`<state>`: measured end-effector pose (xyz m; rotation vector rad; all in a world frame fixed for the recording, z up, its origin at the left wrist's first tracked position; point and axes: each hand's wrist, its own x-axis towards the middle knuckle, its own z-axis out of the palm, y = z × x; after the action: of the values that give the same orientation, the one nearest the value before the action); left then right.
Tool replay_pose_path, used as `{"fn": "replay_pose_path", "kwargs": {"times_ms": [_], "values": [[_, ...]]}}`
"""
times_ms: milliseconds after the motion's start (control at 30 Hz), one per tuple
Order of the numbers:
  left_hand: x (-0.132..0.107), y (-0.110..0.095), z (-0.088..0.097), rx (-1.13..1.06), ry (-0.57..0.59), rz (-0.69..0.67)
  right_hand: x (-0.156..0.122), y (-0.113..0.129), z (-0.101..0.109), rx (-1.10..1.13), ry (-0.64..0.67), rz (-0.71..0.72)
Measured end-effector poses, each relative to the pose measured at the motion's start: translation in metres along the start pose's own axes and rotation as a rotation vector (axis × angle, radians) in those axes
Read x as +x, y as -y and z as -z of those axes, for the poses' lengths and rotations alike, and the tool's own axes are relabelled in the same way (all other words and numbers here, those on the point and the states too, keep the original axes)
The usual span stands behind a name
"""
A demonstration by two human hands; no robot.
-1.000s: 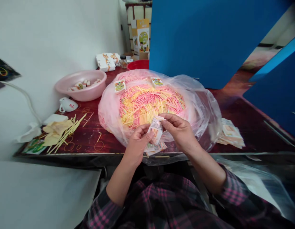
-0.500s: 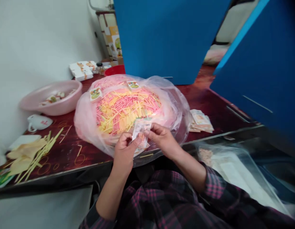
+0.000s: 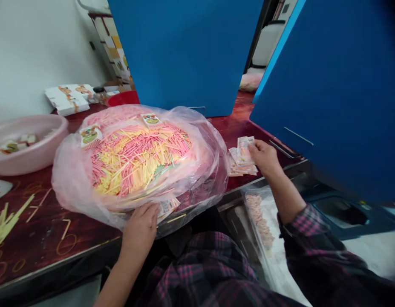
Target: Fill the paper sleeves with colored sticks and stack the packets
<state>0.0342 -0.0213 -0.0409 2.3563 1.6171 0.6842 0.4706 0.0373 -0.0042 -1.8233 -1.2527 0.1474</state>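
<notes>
At the right end of the table (image 3: 56,226), just beside the plastic bag (image 3: 213,170): right hand (image 3: 264,155) is closed on one flat packet (image 3: 245,149), pinched by its right edge. It sits over the stack of packets (image 3: 240,168); whether it touches the stack, can't tell.

Left hand (image 3: 141,226) is palm down at the bag's near rim, fingertips on loose packets (image 3: 167,207) poking out under it. Gripping or just resting: can't tell.

Handling, my read: the packet is thin, light and limp, and its glossy face is probably slippery. Take it by an edge or corner with a two-finger pinch and little force. The stack is unbound and fanned, so it likely slides if nudged sideways. The bag is soft film heaped with pink and yellow sticks (image 3: 136,157) and will sag under load.
</notes>
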Motion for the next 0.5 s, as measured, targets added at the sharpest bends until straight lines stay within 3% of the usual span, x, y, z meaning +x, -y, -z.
{"fn": "replay_pose_path", "kwargs": {"times_ms": [133, 233, 400, 500], "values": [[0.009, -0.001, -0.013, 0.213, 0.103, 0.041, -0.001, -0.01, -0.019, -0.401, 0.111, -0.077], [0.018, -0.005, -0.017, 0.195, 0.129, 0.087, -0.011, -0.012, -0.026, -0.529, 0.097, -0.05], [0.022, -0.001, -0.026, 0.113, 0.051, 0.109, -0.014, -0.025, -0.024, -0.441, 0.021, 0.034], [0.015, 0.001, -0.028, 0.075, -0.017, 0.076, -0.016, -0.017, -0.017, -0.3, 0.001, 0.13]]}}
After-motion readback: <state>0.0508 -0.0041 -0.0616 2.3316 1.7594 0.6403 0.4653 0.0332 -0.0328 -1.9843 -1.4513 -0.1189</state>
